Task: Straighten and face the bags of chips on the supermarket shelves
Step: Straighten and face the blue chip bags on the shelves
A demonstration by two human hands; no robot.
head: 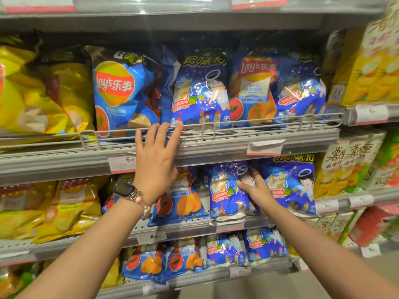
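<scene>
My left hand [155, 157], a watch on its wrist, is raised in front of the upper shelf's wire rail [216, 124], fingers spread and holding nothing; the fingertips reach the foot of a blue angel-print bag [200, 91]. A large blue Lay's bag [123, 93] leans tilted to its left. One shelf down, my right hand [255, 188] grips a small blue angel-print bag [226, 188] by its right side. Another such bag [289, 184] stands to the right of it.
Yellow chip bags [43, 93] fill the left of the upper and middle shelves. Yellow and green boxed snacks [367, 67] stand in the right bay. More blue bags [185, 257] sit on the bottom shelf. Price tags [122, 162] hang on the shelf edges.
</scene>
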